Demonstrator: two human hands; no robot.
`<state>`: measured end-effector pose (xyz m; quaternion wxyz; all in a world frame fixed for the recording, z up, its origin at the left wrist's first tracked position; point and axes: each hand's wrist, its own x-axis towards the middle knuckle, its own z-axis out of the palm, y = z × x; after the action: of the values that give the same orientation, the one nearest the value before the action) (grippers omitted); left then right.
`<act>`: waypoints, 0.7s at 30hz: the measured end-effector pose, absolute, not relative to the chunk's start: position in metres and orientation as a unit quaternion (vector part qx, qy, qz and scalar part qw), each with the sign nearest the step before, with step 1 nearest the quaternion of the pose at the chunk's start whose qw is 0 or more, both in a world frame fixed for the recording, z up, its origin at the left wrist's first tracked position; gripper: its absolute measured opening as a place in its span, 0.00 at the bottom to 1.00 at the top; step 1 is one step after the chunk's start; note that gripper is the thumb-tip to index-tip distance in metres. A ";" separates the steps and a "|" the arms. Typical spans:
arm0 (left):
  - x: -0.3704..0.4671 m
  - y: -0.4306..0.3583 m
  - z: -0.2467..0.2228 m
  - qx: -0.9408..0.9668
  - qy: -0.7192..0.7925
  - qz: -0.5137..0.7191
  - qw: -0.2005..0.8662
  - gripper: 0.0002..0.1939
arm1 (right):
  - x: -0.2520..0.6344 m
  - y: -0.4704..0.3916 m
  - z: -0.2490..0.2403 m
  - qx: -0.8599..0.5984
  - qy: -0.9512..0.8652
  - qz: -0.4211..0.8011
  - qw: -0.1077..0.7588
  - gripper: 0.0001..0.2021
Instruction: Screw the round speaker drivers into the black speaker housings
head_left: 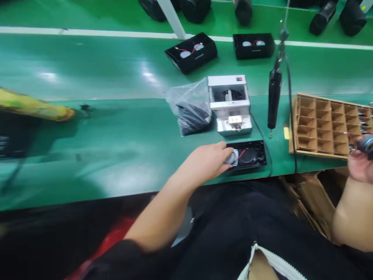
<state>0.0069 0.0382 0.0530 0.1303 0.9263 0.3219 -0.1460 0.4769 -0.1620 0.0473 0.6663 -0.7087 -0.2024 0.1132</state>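
My left hand [207, 160] is at the left end of a black speaker housing [260, 160], its thumb and fingers curled around a silver round speaker [231, 158] that lies in it. A red wire runs from this speaker toward the round opening at the housing's right. At the right edge of the picture, my right hand [360, 165] grips a dark round speaker driver [366, 146] above the near corner of a divided cardboard box [316, 123]. Part of that hand is cut off by the frame.
A silver desktop machine [229, 104] and a plastic bag of black parts [192, 116] stand behind the housing. An electric screwdriver [274, 99] hangs from above. Two black housings with wires [192, 52] sit farther back. A blurred yellow object [35, 105] lies at left.
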 end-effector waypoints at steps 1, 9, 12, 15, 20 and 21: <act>0.008 0.036 0.054 0.925 0.323 -0.157 0.128 0.20 | 0.446 -0.166 0.039 -0.700 -0.186 0.170 0.668 0.15; -0.001 0.036 0.038 0.920 0.333 -0.165 0.126 0.17 | 0.290 -0.182 0.029 -0.544 -0.166 0.517 0.639 0.14; -0.006 0.038 0.031 0.922 0.327 -0.145 0.144 0.20 | 0.279 -0.173 0.029 -0.518 -0.197 0.554 0.620 0.17; -0.005 0.038 0.027 0.921 0.334 -0.138 0.148 0.21 | 0.274 -0.160 0.023 -0.517 -0.226 0.554 0.612 0.21; 0.002 0.041 0.023 0.919 0.340 -0.131 0.150 0.20 | 0.269 -0.138 0.005 -0.507 -0.296 0.531 0.611 0.24; 0.001 0.042 0.022 0.920 0.339 -0.127 0.151 0.21 | 0.269 -0.134 0.000 -0.508 -0.315 0.518 0.612 0.27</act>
<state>0.0010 0.0418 0.0217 0.1509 0.9199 0.3389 -0.1274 0.2690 -0.1341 0.0005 0.6116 -0.5076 -0.3155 0.5185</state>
